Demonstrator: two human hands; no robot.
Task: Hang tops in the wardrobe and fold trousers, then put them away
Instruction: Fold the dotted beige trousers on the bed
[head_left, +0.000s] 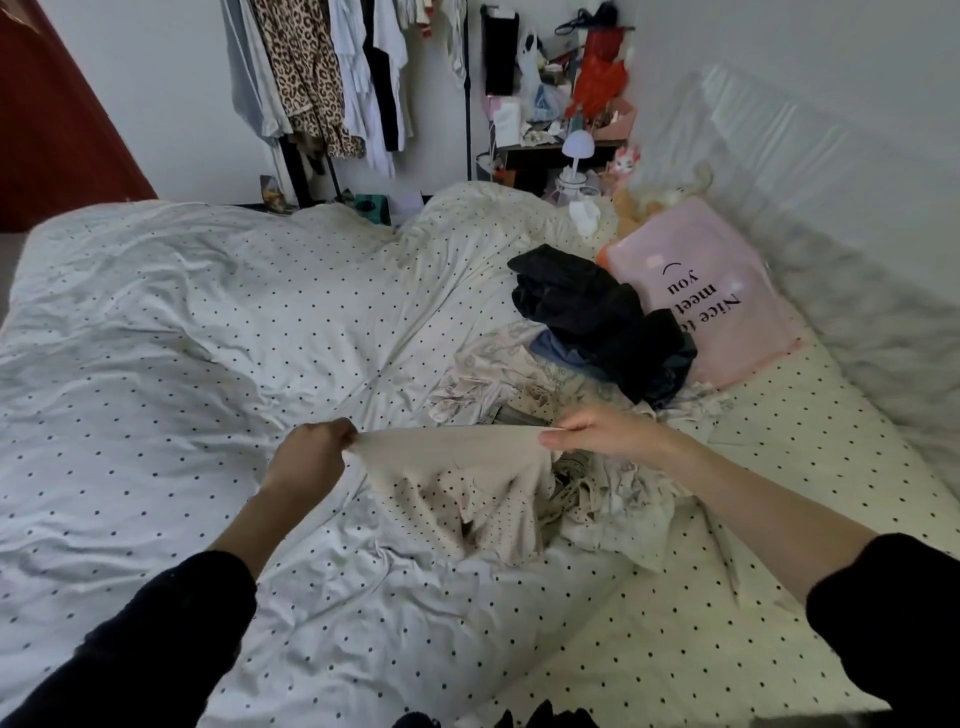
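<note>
A cream garment with small dark dots (467, 467) is stretched by its top edge above the bed. My left hand (311, 454) grips one end of that edge and my right hand (602, 434) pinches the other end. The rest of the garment hangs crumpled onto the duvet. Behind it lies a heap of clothes: a pale patterned piece (498, 369) and dark black and navy garments (597, 317). Tops hang on a clothes rail (322, 78) against the far wall.
The bed is covered by a white dotted duvet (182, 338). A pink cushion with lettering (717, 291) and soft toys lie at the right by the headboard. A cluttered bedside table with a small white lamp (576, 150) stands beyond. A red door (47, 119) is at far left.
</note>
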